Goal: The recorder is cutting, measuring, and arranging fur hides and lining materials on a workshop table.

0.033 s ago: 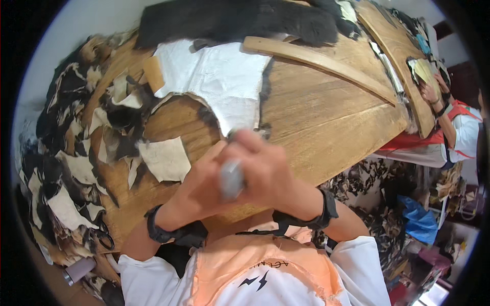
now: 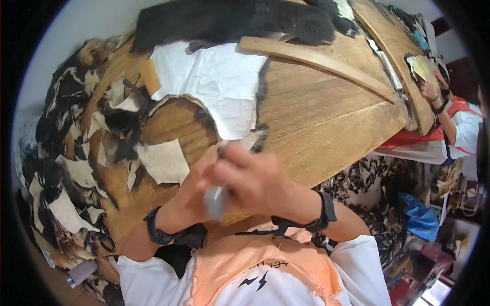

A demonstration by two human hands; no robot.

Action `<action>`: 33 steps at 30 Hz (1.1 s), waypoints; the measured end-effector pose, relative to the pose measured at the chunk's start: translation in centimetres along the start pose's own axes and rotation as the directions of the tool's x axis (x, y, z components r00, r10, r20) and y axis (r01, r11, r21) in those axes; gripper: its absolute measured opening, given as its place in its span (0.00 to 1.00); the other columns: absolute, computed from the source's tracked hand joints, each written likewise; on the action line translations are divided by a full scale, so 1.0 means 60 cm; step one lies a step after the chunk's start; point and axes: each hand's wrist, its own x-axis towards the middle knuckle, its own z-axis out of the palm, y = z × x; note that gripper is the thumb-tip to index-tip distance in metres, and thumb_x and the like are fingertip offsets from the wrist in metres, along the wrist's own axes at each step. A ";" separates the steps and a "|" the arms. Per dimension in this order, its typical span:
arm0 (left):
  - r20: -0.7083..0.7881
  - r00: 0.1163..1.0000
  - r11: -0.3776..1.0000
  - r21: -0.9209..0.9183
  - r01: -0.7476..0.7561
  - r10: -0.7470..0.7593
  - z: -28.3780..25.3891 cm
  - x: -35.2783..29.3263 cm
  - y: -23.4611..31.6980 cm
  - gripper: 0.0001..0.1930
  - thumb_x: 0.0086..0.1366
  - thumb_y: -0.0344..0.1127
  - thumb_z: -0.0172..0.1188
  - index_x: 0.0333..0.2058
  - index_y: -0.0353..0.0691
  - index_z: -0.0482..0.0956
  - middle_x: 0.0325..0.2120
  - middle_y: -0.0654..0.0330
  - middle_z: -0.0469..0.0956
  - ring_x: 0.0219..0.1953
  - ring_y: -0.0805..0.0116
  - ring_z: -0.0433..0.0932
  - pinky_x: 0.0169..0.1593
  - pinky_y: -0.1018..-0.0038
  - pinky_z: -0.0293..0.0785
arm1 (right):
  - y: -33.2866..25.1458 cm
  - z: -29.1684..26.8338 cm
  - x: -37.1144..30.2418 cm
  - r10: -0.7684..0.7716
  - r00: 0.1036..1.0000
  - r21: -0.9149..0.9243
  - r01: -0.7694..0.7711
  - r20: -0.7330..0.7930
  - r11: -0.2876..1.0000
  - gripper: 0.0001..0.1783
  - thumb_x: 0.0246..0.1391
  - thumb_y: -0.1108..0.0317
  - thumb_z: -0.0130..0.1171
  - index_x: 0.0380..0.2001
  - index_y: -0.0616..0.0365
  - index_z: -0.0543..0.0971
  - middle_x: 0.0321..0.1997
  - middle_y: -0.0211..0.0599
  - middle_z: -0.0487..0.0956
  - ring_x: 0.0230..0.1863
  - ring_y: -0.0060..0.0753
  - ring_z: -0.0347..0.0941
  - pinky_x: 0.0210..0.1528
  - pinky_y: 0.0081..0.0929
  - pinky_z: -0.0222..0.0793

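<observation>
A white-faced fur hide piece with dark fur along its edges lies on the wooden table, its narrow lower end reaching toward my hands. My right hand is closed round a tool with a rounded grey end. Motion blurs this tool, and its other end is hidden. My left hand is right beside the right one, at the hide's lower tip; its fingers are mostly covered. A small pale offcut with dark fur lies just beyond my right hand.
Cream and black fur scraps pile up on the left. A long wooden slat lies across the table; dark fur lies at the back. At far right another person's hand holds a pale piece. Scraps cover the floor.
The tool's grey end has swung left and toward me, and my right hand has shifted slightly left with it. More of the pale offcut by the hide's tip shows now.
</observation>
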 end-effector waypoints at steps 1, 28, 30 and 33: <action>0.034 0.995 0.980 -0.173 0.101 -0.096 0.001 0.005 0.000 0.18 0.52 0.31 0.59 0.41 0.37 0.66 0.28 0.64 0.66 0.32 0.74 0.66 0.35 0.78 0.65 | -0.005 -0.003 -0.004 -0.092 0.995 -0.011 0.092 0.026 0.996 0.08 0.41 0.70 0.59 0.25 0.57 0.71 0.26 0.38 0.70 0.24 0.38 0.69 0.25 0.29 0.66; 0.292 0.918 0.795 -0.471 0.382 -0.268 0.021 0.075 -0.087 0.11 0.60 0.44 0.41 0.31 0.43 0.64 0.22 0.71 0.58 0.23 0.82 0.56 0.27 0.82 0.55 | 0.156 -0.008 -0.049 0.392 0.919 -0.203 -0.380 0.024 0.902 0.04 0.41 0.74 0.56 0.23 0.60 0.72 0.26 0.43 0.69 0.33 0.47 0.67 0.34 0.37 0.64; 0.344 0.903 0.764 -0.500 0.408 -0.257 0.018 0.078 -0.088 0.09 0.63 0.38 0.42 0.32 0.39 0.66 0.25 0.66 0.62 0.28 0.78 0.60 0.34 0.80 0.60 | 0.159 -0.005 -0.051 0.370 0.929 -0.196 -0.364 -0.005 0.910 0.04 0.40 0.74 0.57 0.23 0.60 0.72 0.26 0.43 0.68 0.33 0.47 0.67 0.35 0.36 0.64; 0.368 0.892 0.767 -0.481 0.426 -0.264 0.020 0.079 -0.087 0.09 0.63 0.38 0.41 0.32 0.39 0.66 0.25 0.66 0.62 0.28 0.78 0.60 0.34 0.80 0.60 | 0.159 0.001 -0.050 0.349 0.937 -0.259 -0.338 -0.005 0.905 0.05 0.39 0.75 0.56 0.23 0.60 0.72 0.26 0.43 0.67 0.33 0.47 0.66 0.34 0.36 0.63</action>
